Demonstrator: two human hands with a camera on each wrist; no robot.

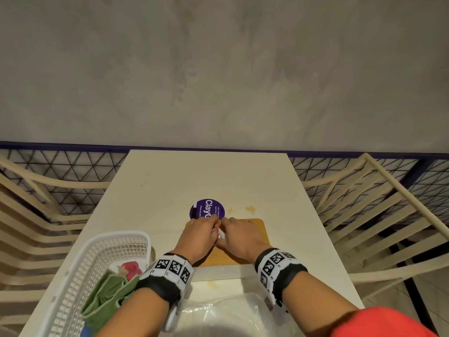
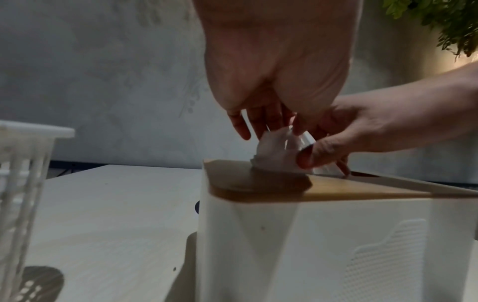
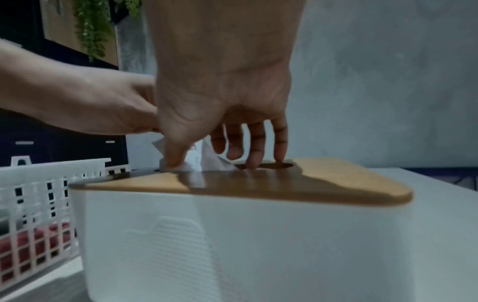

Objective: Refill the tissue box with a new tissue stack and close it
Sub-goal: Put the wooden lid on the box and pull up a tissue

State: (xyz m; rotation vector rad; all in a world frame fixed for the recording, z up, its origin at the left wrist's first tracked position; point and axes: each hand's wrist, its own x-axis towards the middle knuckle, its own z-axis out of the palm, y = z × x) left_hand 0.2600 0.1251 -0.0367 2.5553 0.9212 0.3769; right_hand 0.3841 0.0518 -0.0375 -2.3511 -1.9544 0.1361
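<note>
A white basket [image 1: 80, 276] stands at the near left of the pale bench [image 1: 170, 181], holding green cloth [image 1: 107, 295] and something red [image 1: 132, 267]; its rim sits close beside the left forearm. Clear plastic wrap [image 1: 230, 314] lies at the near edge. Slatted chairs [image 1: 379, 215] flank the bench on both sides. A round purple sticker [image 1: 202, 210], partly hidden by the fingers, reads "Clay…" and "Clean as you…". The white tissue box [image 3: 232, 235] sits mid-bench with its wooden lid [image 3: 323, 183] on, long axis running left to right. Both grips are closed on the tissue [image 2: 274, 151] standing out of the lid's slot: the left hand [image 1: 199, 237] and the right hand [image 1: 243, 237] each pinch it.
</note>
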